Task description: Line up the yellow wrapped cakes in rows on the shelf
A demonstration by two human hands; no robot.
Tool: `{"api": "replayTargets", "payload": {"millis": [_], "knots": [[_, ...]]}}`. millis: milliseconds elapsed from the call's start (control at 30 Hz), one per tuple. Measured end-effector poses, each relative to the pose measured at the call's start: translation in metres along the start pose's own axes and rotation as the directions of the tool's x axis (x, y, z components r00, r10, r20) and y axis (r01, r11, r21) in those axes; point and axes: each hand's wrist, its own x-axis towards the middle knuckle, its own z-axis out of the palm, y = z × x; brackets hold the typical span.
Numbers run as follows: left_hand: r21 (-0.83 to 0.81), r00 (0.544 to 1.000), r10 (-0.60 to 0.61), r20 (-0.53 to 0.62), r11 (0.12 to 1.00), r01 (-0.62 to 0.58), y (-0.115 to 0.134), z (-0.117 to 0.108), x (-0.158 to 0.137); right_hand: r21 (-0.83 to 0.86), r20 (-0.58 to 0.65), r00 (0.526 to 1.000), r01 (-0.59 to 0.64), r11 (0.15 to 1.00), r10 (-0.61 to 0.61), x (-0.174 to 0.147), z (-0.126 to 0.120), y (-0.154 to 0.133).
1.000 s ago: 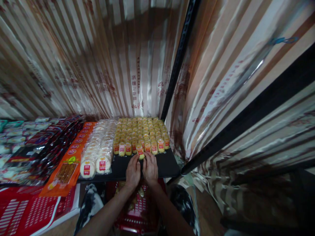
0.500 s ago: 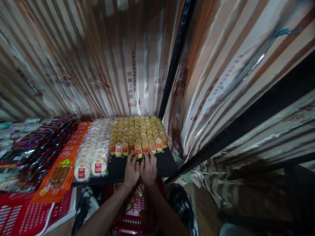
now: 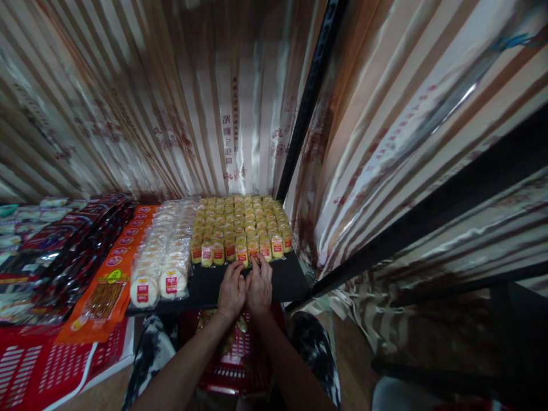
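Observation:
Rows of small yellow snack packets [image 3: 240,217] with red labels stand on a black shelf [image 3: 286,282]. My left hand [image 3: 232,290] is closed, its fingertips at the bottom of a front packet [image 3: 241,249]. Close beside it, my right hand [image 3: 258,287] has its fingers bent together at the foot of the neighbouring front packet [image 3: 253,246]. The thumbs are close together, and the exact finger contact is partly hidden. Clear-wrapped white round crackers [image 3: 173,283] stand in two rows left of the yellow packets.
An orange snack bag [image 3: 105,299] and a pile of dark shiny packets [image 3: 81,245] lie further left. Red baskets [image 3: 25,365] are below the shelf, one between my knees [image 3: 233,379]. Black metal posts [image 3: 302,123] and a striped curtain [image 3: 192,114] enclose the shelf.
The front packet at my left fingertips has gone back toward the row. My right fingers have drawn closer together and shifted slightly up and right. The view has tilted slightly.

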Motion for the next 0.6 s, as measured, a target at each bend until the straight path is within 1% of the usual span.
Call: {"api": "replayTargets", "payload": {"millis": [100,167,233,300,333,367,400,433,467,500,533,567,600], "knots": [[-0.001,1.0,0.015,-0.017,1.0,-0.015,0.004,-0.003,-0.001,0.088,-0.024,0.999,0.029,0.996,-0.027,0.002,-0.002,-0.001],[-0.004,0.999,0.022,-0.022,1.0,-0.023,0.009,-0.008,-0.007,0.153,-0.039,0.999,0.021,0.988,-0.015,0.004,-0.006,-0.003],[-0.003,0.999,0.037,-0.008,0.999,-0.037,0.012,-0.014,-0.019,0.257,-0.031,0.999,-0.021,0.966,0.03,0.001,-0.012,-0.004],[-0.005,0.998,0.055,0.039,0.999,-0.054,0.012,-0.021,-0.04,0.348,0.01,0.998,-0.057,0.936,0.057,-0.012,-0.02,-0.006],[-0.007,0.995,0.058,0.08,0.998,-0.058,0.009,-0.024,-0.052,0.38,0.053,0.997,-0.079,0.922,0.063,-0.022,-0.023,-0.006],[-0.006,0.991,0.051,0.126,0.999,-0.05,0.005,-0.027,-0.065,0.399,0.122,0.99,-0.11,0.91,0.066,-0.035,-0.026,-0.006],[-0.001,0.98,0.031,0.198,1.0,-0.031,-0.002,-0.029,-0.078,0.409,0.2,0.978,-0.141,0.902,0.062,-0.049,-0.028,-0.006],[0.023,0.96,-0.017,0.281,1.0,0.011,-0.009,-0.031,-0.09,0.381,0.248,0.965,-0.176,0.908,0.083,-0.064,-0.028,-0.005],[0.061,0.924,-0.097,0.371,0.995,0.08,-0.018,-0.031,-0.101,0.332,0.317,0.944,-0.202,0.921,0.093,-0.079,-0.026,-0.004],[0.1,0.864,-0.192,0.464,0.981,0.165,-0.027,-0.031,-0.11,0.253,0.404,0.907,-0.237,0.938,0.121,-0.092,-0.023,-0.001],[0.133,0.794,-0.276,0.541,0.961,0.243,-0.036,-0.03,-0.118,0.157,0.485,0.86,-0.266,0.951,0.161,-0.104,-0.018,0.002],[0.155,0.742,-0.329,0.583,0.942,0.297,-0.044,-0.028,-0.124,0.078,0.554,0.81,-0.282,0.956,0.193,-0.113,-0.014,0.006],[0.166,0.7,-0.368,0.612,0.925,0.341,-0.051,-0.025,-0.128,0.033,0.597,0.773,-0.289,0.957,0.213,-0.12,-0.009,0.011]]}}
